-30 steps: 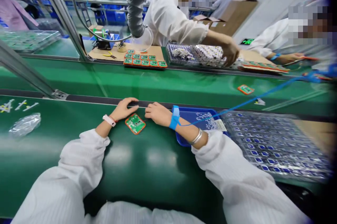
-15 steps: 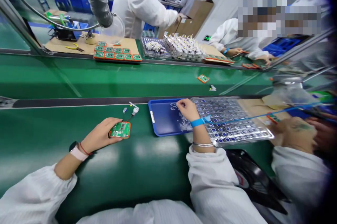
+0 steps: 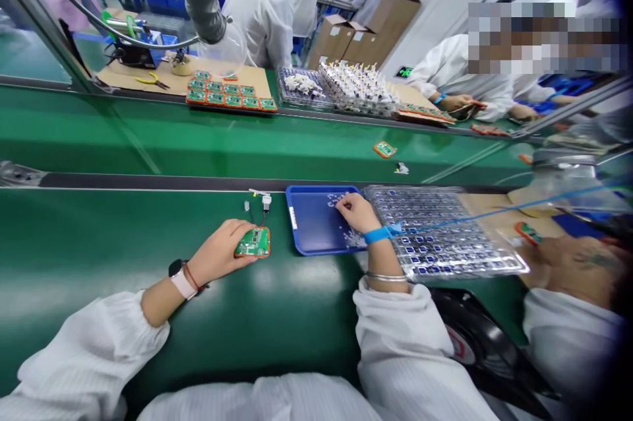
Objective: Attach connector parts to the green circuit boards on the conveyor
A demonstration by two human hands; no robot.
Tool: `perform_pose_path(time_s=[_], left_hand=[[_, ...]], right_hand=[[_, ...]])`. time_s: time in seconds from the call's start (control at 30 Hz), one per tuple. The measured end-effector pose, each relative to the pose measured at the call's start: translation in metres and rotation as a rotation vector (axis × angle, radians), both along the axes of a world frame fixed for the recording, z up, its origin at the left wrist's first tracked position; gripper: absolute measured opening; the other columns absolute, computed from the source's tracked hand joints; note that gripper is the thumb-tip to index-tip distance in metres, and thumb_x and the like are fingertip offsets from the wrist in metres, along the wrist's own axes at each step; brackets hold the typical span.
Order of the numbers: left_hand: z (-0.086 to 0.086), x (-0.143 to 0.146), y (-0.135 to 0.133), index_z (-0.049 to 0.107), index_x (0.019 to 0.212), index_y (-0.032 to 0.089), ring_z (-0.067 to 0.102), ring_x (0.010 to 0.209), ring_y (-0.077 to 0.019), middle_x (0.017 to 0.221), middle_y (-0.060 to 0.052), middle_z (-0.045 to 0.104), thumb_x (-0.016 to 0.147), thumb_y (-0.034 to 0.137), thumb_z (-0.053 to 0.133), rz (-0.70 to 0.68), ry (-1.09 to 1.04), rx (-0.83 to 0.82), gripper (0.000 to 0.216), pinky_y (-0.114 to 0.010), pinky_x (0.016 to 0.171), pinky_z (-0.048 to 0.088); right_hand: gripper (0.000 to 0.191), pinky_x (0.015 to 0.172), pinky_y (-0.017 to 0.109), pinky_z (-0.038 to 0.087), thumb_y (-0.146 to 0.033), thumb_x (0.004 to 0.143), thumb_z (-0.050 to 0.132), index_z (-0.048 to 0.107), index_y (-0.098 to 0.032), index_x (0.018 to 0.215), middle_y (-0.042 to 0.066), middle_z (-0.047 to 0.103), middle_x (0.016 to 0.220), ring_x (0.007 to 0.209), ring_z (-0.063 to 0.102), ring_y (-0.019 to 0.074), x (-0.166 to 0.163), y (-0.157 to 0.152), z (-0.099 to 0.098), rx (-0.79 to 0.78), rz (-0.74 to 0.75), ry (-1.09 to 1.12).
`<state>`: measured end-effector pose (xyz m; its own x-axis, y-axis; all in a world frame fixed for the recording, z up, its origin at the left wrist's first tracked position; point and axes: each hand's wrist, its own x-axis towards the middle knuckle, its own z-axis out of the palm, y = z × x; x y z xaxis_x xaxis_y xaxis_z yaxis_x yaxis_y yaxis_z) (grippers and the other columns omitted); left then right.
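Resting on the green bench, my left hand [image 3: 222, 251] grips a green circuit board [image 3: 254, 243] with an orange edge between thumb and fingers. Thin wires run from the board's far side to a small white connector part [image 3: 267, 202] and a smaller grey piece [image 3: 246, 206]. Over a shallow blue tray [image 3: 316, 236], my right hand [image 3: 357, 212] has its fingertips pinched together; whatever is between them is hidden. Tiny clear pieces [image 3: 354, 239] lie scattered in the tray beside and below that hand. A blue strap with a cord circles my right wrist.
Right of the blue tray is a clear plastic tray [image 3: 445, 236] with rows of dark blue squares. A co-worker's hand [image 3: 578, 262] is at far right, near a black fan [image 3: 489, 342]. Across the green belt [image 3: 198, 144] sit circuit boards [image 3: 230, 92], pliers [image 3: 152, 81] and trays of white parts [image 3: 359, 88].
My left hand has slid the circuit board rightward, closer to the blue tray. My right hand stays pinched over the tray. The co-worker across the belt has drawn an arm back from the cartons.
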<state>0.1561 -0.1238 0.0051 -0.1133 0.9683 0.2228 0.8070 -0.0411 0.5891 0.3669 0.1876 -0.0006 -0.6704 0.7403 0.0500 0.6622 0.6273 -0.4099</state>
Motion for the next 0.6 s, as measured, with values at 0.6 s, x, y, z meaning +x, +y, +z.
perform_pose_path(time_s=[0.6], left_hand=[[0.002,-0.001,0.019,0.067,0.081,0.019,0.060,0.092,-0.0181,0.094,-0.004,0.068,0.081,0.022,0.059,0.120,-0.306,0.099,0.008,-0.033,0.086,0.043]], right_hand=[[0.013,0.088,0.036,0.042,-0.019,0.086,0.046,0.052,-0.019,0.074,0.009,0.052,0.099,0.099,0.051,0.0184,-0.079,-0.179,0.001,-0.325,0.494,0.515]])
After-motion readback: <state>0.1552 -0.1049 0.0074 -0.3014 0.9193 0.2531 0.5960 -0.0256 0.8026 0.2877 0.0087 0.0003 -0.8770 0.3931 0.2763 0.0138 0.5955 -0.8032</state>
